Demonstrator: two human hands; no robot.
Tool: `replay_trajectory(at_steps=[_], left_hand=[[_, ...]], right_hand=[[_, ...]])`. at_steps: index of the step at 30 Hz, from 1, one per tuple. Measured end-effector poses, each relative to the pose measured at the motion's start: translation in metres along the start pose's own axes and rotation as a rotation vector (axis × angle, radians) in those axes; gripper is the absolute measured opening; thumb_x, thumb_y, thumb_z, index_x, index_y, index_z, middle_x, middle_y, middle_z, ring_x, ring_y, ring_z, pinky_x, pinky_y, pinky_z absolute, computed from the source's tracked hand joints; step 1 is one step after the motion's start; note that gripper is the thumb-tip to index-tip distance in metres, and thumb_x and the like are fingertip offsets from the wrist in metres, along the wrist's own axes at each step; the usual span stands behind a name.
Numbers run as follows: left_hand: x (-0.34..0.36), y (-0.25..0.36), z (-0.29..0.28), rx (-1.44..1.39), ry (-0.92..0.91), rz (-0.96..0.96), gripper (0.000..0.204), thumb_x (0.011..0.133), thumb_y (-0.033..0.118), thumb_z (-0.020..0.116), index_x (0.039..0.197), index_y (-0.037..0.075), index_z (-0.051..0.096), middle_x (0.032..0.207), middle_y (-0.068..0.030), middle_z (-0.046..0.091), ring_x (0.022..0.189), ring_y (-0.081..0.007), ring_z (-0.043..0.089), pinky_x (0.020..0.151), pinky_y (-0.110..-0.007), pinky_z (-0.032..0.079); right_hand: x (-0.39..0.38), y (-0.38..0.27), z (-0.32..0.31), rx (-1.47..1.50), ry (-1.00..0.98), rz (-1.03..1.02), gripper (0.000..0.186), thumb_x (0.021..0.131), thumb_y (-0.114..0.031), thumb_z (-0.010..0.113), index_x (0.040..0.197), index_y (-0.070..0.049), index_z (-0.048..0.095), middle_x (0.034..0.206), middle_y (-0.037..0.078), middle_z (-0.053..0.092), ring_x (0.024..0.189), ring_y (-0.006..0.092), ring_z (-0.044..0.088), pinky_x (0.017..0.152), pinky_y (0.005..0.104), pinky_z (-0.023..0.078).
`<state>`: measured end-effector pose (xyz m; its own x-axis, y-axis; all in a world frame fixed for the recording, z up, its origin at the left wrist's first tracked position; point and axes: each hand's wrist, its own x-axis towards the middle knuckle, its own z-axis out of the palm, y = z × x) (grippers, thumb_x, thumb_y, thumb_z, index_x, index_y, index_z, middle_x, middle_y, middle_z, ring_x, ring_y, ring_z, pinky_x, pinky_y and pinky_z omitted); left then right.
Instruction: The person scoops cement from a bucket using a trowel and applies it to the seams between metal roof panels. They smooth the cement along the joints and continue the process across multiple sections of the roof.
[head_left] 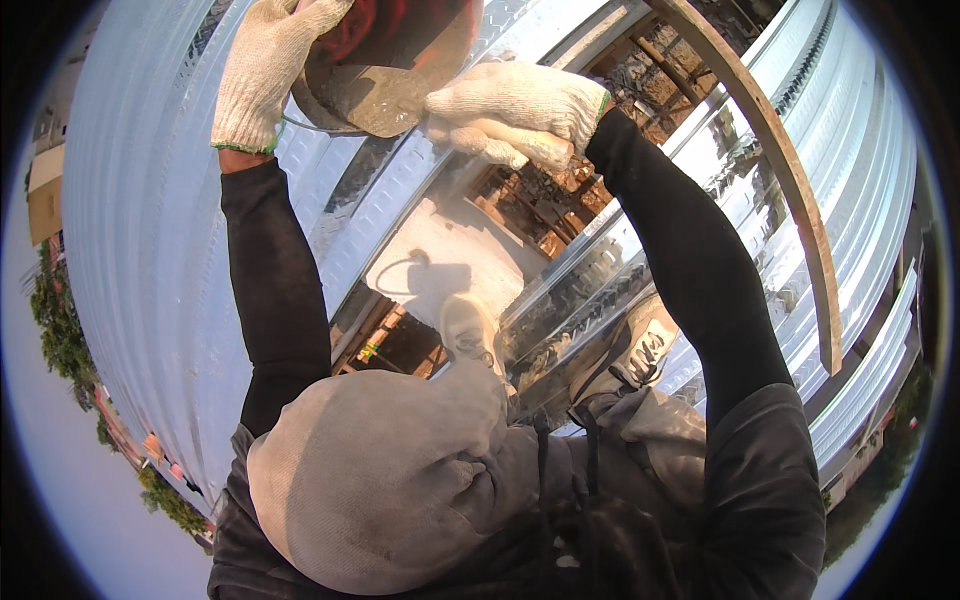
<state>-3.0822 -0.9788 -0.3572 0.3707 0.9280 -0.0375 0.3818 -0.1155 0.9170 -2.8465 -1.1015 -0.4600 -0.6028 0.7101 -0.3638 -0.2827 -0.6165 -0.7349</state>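
Note:
Both my hands wear cream knit gloves with green-edged cuffs. Up at the top left, my left hand (272, 72) grips the side of a tilted bucket (430, 35), reddish and dirty inside; its fingertips are partly cut off by the frame edge. My right hand (515, 110), fingers curled closed, is to the right of the bucket's mouth. From it a flat, rounded, mortar-stained trowel blade (375, 98) reaches left into the bucket's mouth. The trowel's handle is hidden in the glove.
Ribbed shiny metal decking (160, 250) spreads on both sides. Openings between sheets show timber and rubble below (560, 205). A pale board (500, 260) lies before my shoes (645, 350). A long wooden strip (790, 160) crosses the decking at right. People (155, 447) appear far off at left.

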Motion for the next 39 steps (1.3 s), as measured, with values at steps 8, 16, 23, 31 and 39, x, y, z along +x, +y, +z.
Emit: replay_trajectory(at_steps=[8,16,23,31,39], left_hand=[[-0.014,0.026,0.020,-0.143,0.111,0.000,0.061,0.114,0.030,0.068,0.165,-0.001,0.058,0.166,-0.0126,0.060,0.155,-0.0214,0.052,0.126,-0.034,0.039],[0.015,-0.014,-0.034,-0.174,0.096,0.076,0.058,0.117,0.026,0.061,0.168,-0.002,0.053,0.170,-0.0112,0.057,0.158,-0.0217,0.049,0.133,-0.036,0.035],[0.027,-0.032,-0.035,-0.207,0.088,0.056,0.057,0.114,0.024,0.068,0.166,0.002,0.057,0.160,-0.0081,0.065,0.148,-0.0166,0.058,0.120,-0.028,0.046],[0.010,-0.003,-0.004,-0.183,0.254,-0.003,0.057,0.116,0.027,0.065,0.165,-0.002,0.058,0.166,-0.0105,0.060,0.154,-0.0213,0.053,0.130,-0.033,0.038],[0.011,-0.018,-0.015,-0.148,0.171,0.024,0.057,0.116,0.028,0.066,0.164,-0.001,0.058,0.164,-0.0106,0.062,0.152,-0.0215,0.055,0.129,-0.034,0.040]], right_hand=[[-0.066,0.073,0.045,0.278,0.233,-0.281,0.030,0.111,-0.026,0.071,0.118,0.002,0.070,0.082,0.005,0.066,0.061,0.0109,0.061,0.054,0.0264,0.050],[-0.048,0.142,0.041,0.062,1.315,-0.538,0.023,0.113,-0.020,0.066,0.125,-0.001,0.067,0.086,0.004,0.067,0.065,0.0104,0.063,0.059,0.0289,0.052],[-0.027,0.161,0.075,-0.284,1.350,-0.045,0.040,0.110,-0.037,0.067,0.123,0.000,0.065,0.112,0.030,0.076,0.110,0.0512,0.073,0.096,0.0561,0.056],[-0.073,0.165,0.052,0.789,0.980,0.000,0.024,0.117,-0.030,0.061,0.114,-0.006,0.062,0.091,0.008,0.068,0.071,0.0226,0.067,0.062,0.0383,0.060],[0.012,0.177,0.101,1.333,0.628,-0.357,0.060,0.115,-0.066,0.053,0.103,-0.008,0.063,0.078,0.008,0.064,0.062,0.0256,0.061,0.057,0.0396,0.052]])
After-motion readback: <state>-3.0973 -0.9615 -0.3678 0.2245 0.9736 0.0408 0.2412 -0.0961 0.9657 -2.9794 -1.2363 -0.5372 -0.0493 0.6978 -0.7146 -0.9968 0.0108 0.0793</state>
